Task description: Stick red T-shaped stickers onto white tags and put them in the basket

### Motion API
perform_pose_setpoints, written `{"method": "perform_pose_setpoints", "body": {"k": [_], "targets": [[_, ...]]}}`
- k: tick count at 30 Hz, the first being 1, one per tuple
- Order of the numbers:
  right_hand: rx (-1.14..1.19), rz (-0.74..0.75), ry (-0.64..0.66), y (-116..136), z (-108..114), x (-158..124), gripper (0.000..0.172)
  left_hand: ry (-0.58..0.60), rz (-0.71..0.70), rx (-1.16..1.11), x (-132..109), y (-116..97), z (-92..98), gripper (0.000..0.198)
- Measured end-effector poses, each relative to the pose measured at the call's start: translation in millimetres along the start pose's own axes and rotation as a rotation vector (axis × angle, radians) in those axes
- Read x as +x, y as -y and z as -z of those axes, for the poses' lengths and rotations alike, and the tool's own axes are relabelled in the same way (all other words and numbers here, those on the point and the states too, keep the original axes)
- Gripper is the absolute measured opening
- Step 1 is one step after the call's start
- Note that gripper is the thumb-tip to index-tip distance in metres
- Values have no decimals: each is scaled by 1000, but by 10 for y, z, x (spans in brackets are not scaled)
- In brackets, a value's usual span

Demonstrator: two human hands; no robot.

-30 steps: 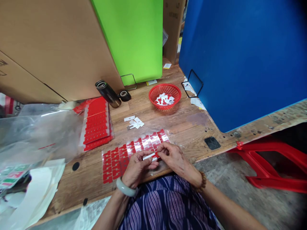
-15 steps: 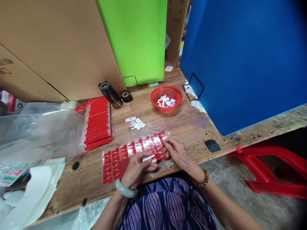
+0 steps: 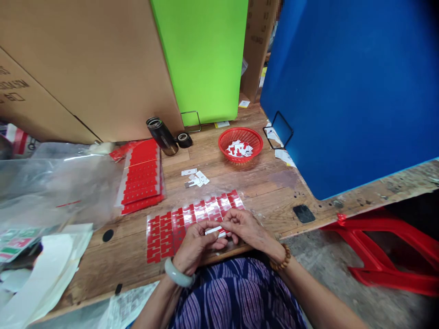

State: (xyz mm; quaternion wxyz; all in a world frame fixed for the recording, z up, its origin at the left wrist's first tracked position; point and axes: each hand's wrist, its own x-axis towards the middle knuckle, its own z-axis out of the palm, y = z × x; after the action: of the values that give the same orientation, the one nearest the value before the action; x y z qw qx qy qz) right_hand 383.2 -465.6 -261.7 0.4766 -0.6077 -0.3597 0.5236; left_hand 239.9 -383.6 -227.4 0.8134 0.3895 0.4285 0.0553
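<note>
Near the table's front edge, my left hand (image 3: pixel 196 242) pinches a small white card (image 3: pixel 213 231) between thumb and fingers. At the card's right end shows a red sticker (image 3: pixel 224 231), with the closed fingertips of my right hand (image 3: pixel 243 228) on it. The fingers partly hide both pieces. Under and behind my hands lies a clear sheet of red stickers (image 3: pixel 166 233), set in rows of notched shapes. Beyond that sheet is a small loose pile of white cards (image 3: pixel 197 178). A red basket (image 3: pixel 240 132) holds several white cards with red on them.
Stacked red sticker sheets (image 3: pixel 142 176) lie at left beside clear plastic bags (image 3: pixel 68 183). A dark flask (image 3: pixel 163 137) and its black lid (image 3: pixel 184 140) stand behind. Cardboard (image 3: pixel 92 68), a green panel (image 3: pixel 202 59) and a blue panel (image 3: pixel 350 91) close off the back. A red stool (image 3: pixel 384 246) is at right.
My right hand has moved left from the sticker sheet's right edge to the card in my left hand. The view has shifted slightly. My left hand keeps its hold.
</note>
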Motion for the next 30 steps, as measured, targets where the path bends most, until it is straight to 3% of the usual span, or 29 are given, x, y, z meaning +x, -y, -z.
{"method": "perform_pose_setpoints", "body": {"k": [6, 11, 16, 18, 22, 25, 28, 30], "targets": [[29, -19, 48, 80, 6, -22, 29, -9, -37, 19, 13, 4, 30, 35], [67, -35, 89, 83, 3, -24, 21, -15, -83, 74, 41, 46, 33, 31], [78, -96, 169, 120, 160, 105, 25, -10, -124, 25, 108, 72, 37, 43], [68, -99, 94, 218, 313, 213, 29, -34, -181, -28, 136, 71, 53, 51], [205, 111, -316, 533, 682, 479, 31, -112, -252, -102, 179, 81, 107, 57], [287, 214, -483, 687, 798, 681, 38, -134, -255, -130, 203, 112, 144, 55], [-32, 282, -544, 638, 668, 879, 36, -126, -238, -168, 224, 145, 165, 54], [-338, 307, -454, 532, 496, 1011, 27, -123, -237, -191, 237, 161, 172, 54]]}}
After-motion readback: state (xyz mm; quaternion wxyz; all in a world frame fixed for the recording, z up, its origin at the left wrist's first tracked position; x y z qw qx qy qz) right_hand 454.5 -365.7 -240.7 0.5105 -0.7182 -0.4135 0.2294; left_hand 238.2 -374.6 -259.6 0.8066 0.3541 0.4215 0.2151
